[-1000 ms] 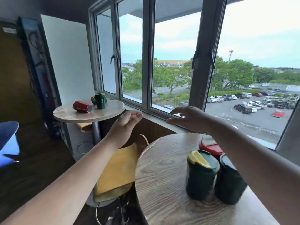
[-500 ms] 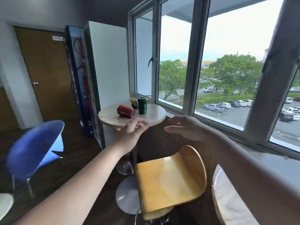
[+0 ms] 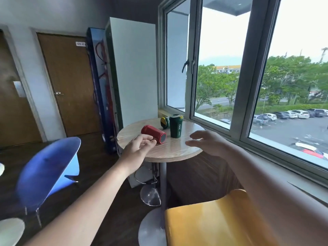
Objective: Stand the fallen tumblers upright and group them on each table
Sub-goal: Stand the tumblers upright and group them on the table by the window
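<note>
A round wooden table (image 3: 170, 150) stands by the window. On it a red tumbler (image 3: 153, 131) lies on its side, its base toward me. Behind it a green tumbler (image 3: 176, 126) stands upright, and another green tumbler with a yellow lid (image 3: 164, 122) lies on its side just left of that one. My left hand (image 3: 138, 148) is held out empty near the table's front left edge, just short of the red tumbler, fingers apart. My right hand (image 3: 209, 142) hovers over the table's right edge, fingers spread, holding nothing.
A yellow stool seat (image 3: 209, 226) is close below at the right. A blue chair (image 3: 48, 171) stands at the left. A chrome stool base (image 3: 150, 194) sits under the table. The window sill (image 3: 266, 157) runs along the right; a white cabinet (image 3: 136, 71) stands behind the table.
The view has swung left away from the near table with its upright tumblers and closed in on the far table. Both hands have stayed outstretched and now reach its edge.
</note>
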`<state>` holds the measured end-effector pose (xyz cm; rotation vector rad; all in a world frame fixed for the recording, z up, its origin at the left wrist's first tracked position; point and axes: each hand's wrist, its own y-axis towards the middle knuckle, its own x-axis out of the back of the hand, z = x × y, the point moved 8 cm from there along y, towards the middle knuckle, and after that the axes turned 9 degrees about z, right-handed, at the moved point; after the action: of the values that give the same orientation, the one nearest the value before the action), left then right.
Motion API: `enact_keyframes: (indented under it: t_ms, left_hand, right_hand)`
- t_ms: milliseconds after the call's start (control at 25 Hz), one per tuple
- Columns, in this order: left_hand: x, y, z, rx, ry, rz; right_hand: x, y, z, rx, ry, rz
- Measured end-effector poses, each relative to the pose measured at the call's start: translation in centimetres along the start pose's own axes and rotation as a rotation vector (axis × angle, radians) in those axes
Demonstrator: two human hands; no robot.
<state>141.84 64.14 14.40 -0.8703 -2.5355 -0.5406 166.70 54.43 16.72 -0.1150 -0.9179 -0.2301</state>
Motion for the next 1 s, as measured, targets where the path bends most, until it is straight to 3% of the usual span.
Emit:
enact_keyframes:
  t_ms: [280,520,720,1000]
  left_hand:
    - [3.1,12.4,6.7,0.025,0.058,0.001]
    - [6.2,25.0,12.1,-0.062,0.120,0.084]
    - [6.9,32.9,18.4,-0.039,0.116,0.328]
    - [4.0,36.1,22.5,-0.075,-0.034,0.722]
  right_hand:
    - [2.4,12.1,-2.0,-0.043,0.007,-0.081]
    - [2.2,22.8,-4.4,-0.117,-0.017,-0.248]
    - [1.7,29.5,-4.5,-0.166,-0.152,-0.277]
    - [-0.4,31.0,-4.9,-0.125,-0.210,-0.365]
